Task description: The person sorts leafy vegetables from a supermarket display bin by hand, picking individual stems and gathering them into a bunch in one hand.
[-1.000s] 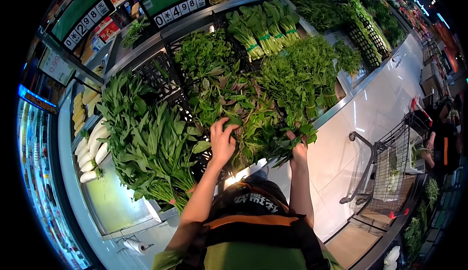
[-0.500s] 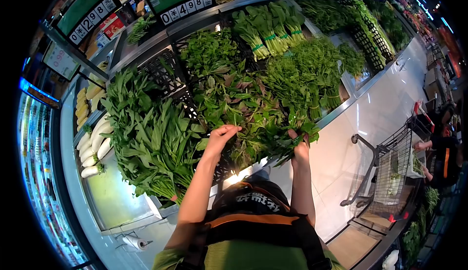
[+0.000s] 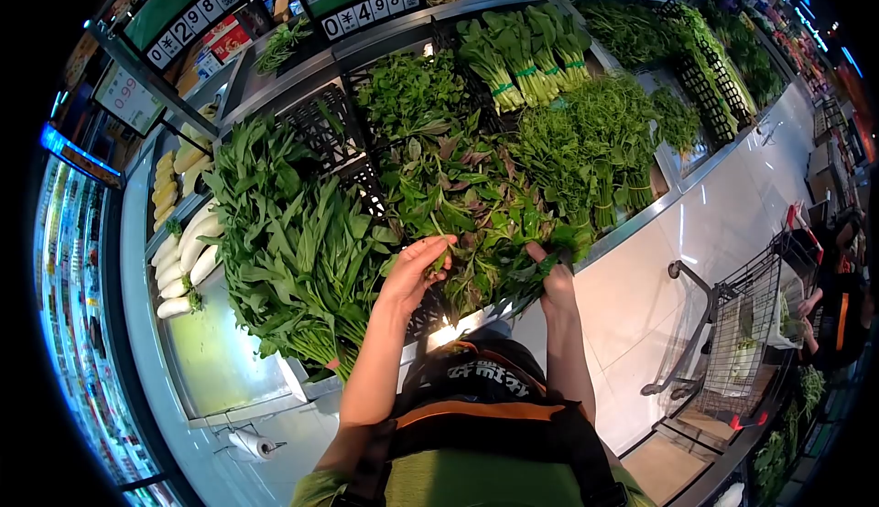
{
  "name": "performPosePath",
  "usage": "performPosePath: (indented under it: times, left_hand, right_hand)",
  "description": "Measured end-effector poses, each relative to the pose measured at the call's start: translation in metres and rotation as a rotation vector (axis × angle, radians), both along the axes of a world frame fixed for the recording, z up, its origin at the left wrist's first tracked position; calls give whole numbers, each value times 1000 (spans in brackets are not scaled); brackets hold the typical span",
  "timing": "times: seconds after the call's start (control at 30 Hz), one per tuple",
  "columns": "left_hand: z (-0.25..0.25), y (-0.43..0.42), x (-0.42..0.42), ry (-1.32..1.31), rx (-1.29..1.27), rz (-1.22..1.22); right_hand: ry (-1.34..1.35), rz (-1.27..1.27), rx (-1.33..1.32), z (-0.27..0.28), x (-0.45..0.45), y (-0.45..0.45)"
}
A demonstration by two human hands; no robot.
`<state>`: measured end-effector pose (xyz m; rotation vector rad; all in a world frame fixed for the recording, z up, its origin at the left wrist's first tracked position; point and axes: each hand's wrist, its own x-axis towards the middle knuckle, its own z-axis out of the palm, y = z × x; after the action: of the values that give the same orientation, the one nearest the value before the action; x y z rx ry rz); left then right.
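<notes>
My left hand (image 3: 417, 271) is closed in a pinch on a thin green stem (image 3: 439, 223) over the display. Several centimetres to the right, my right hand (image 3: 557, 289) is wrapped round a bunch of dark leafy greens (image 3: 524, 276), whose leaves spread to both sides of the fist. Beyond both hands lies a loose heap of leafy greens with purple-tinged leaves (image 3: 467, 177). Long-leaved greens (image 3: 298, 251) are piled left of my left hand. Fine-leaved green bunches (image 3: 581, 141) lie beyond my right hand.
White radishes (image 3: 194, 243) lie at the far left, near a plastic bag roll (image 3: 251, 445). Banded leafy bunches (image 3: 526, 59) and price signs (image 3: 371, 5) stand at the back. A metal shopping cart (image 3: 746, 333) is on the right-hand floor, with another person (image 3: 838, 310) beside it.
The view has shifted slightly, moving the display rightward in the picture. My left hand has turned a little with its fingers curled more. My right hand still grips the greens.
</notes>
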<state>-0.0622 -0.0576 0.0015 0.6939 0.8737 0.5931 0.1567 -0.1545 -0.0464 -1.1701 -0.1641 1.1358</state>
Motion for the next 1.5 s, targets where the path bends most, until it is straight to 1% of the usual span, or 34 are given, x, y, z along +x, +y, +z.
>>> performPosePath:
  times: [0.1,0.23,0.33,0.37,0.47,0.5,0.53,0.57,0.6,0.63,0.67,0.7,0.73,0.8,0.83,0.87,0.93,1.0,1.03,1.07,1.13,1.23,1.27,1.33,1.4,1.43,1.47,1.5]
  left_hand:
    - [1,-1,0,9,7,-20]
    - [-2,-4,3,26,20,-27]
    - [-11,-9,12,153,94,5]
    - [-13,-11,19,110,124,73]
    - [-29,-22,31,146,281,108]
    - [-28,-29,37,233,307,100]
    - [-33,-39,46,314,425,89]
    - [-38,-45,48,377,719,4]
    - [-41,-48,48,437,1012,-84]
    - [-45,-50,44,471,1134,-262]
    - [-41,-52,43,389,1098,-297]
    - [-38,-51,41,356,1039,-349]
    - [-34,-48,39,323,979,-401]
    - [-39,-40,36,357,811,-326]
    - [-71,-32,36,326,889,-154]
    - [-93,-21,33,353,784,-83]
    - [-84,-3,43,342,417,127]
    - [-77,14,56,404,614,242]
    - [-73,24,65,413,660,299]
    - [-71,38,69,354,603,275]
    - [-32,54,73,399,398,217]
    - [12,63,74,186,540,285]
    - [27,62,71,184,601,284]
    - [28,65,68,287,879,299]
    - [24,53,72,417,1190,275]
    - [9,45,76,432,1224,191]
    - [-1,33,77,525,1139,35]
    - [-29,28,76,562,1315,-26]
  right_hand:
    - [8,5,-30,8,-4,0]
    - [-2,47,-35,4,-5,-2]
    - [-9,91,-13,4,-14,0]
    - [-2,110,0,4,-18,1]
    - [-48,227,10,0,-24,-1]
    - [-88,256,17,0,-27,-2]
    - [-128,285,25,-1,-32,-2]
    - [-190,263,79,-4,-37,-4]
    - [-197,231,53,-7,-35,-7]
    - [-205,198,27,-11,-29,-10]
    - [-212,164,-1,-5,-26,-11]
    - [-78,115,-16,1,-21,-14]
    - [-77,47,-28,5,-15,-15]
    - [-77,-96,-50,14,-4,-19]
    - [-52,-186,-73,22,-1,-20]
    - [-69,-178,-23,19,4,-21]
    - [-105,-164,77,13,17,-26]
    - [-94,-156,111,15,19,-27]
    - [-84,-154,118,15,17,-26]
    - [-75,-150,125,17,15,-26]
    - [-54,-173,119,21,10,-26]
    - [-66,-187,103,19,10,-25]
    - [-78,-172,96,18,12,-26]
    - [-74,-156,85,17,12,-25]
    - [-42,-157,77,16,12,-23]
    - [-45,-164,77,16,11,-22]
    - [-48,-170,77,16,10,-21]
    - [-52,-178,78,17,10,-21]
